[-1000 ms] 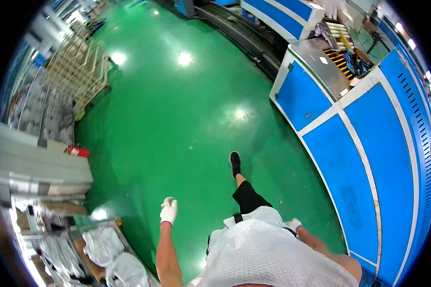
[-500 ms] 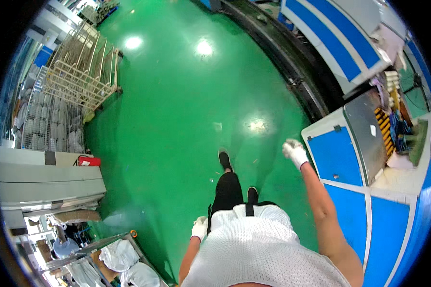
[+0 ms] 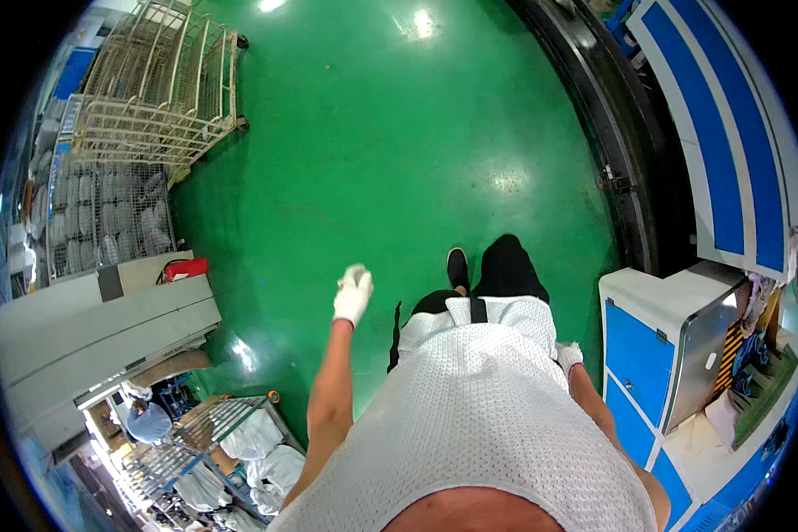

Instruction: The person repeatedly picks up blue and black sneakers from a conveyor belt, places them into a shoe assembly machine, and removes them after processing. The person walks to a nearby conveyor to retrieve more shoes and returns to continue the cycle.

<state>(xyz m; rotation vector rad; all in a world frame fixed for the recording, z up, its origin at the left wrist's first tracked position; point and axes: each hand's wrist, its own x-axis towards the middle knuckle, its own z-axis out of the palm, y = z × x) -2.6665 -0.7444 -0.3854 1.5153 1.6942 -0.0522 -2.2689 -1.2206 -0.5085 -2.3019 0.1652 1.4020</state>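
My left hand (image 3: 354, 294), in a white glove, swings forward over the green floor (image 3: 399, 177). Its fingers are curled together and nothing shows in them. Close to my right hip hangs my right hand (image 3: 569, 355), also in a white glove. Part of it is hidden by my white mesh top (image 3: 496, 399), so its fingers cannot be made out. Nearest to it stands a blue and white machine cabinet (image 3: 637, 362), apart from the hand. One dark shoe (image 3: 457, 269) and a bent knee in black trousers (image 3: 508, 266) show ahead of me.
Wire trolleys (image 3: 164, 124) stand at the far left, one filled with grey bundles. A red object (image 3: 186, 269) lies by a grey machine (image 3: 106, 324). Lower left is a rack with white sacks (image 3: 275, 474). A black rail (image 3: 625, 151) runs along the right.
I have stepped forward, and the cabinet and trolleys sit nearer. My left hand has swung forward, and my right hand has swung back to my hip.
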